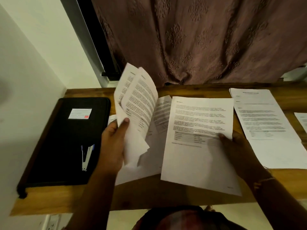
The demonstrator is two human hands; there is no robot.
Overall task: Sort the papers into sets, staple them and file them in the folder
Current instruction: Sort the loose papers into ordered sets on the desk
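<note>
A wooden bench (149, 198) runs along a pale wall, with a mauve patterned curtain (199, 39) hanging behind it. The black folder (66, 146) lies closed on the bench's left end, a white label (80, 113) on its cover and a stapler (86, 156) resting on its near part.

Just right of the folder, the left hand (113, 143) is raised off the bench and grips a fanned bunch of printed sheets (137, 103), thumb pressed on the front and fingers behind; the sheets curl upward towards the curtain. Beneath them, more loose papers (149, 168) lie flat beside the folder.

Further right of the folder, the right hand (239, 146) pinches a single printed page (196, 160) at its right edge, thumb on top, fingers hidden beneath. Well to the folder's right a sorted pile (265, 123) lies flat, and another sheet (301, 120) shows at the frame's edge.
</note>
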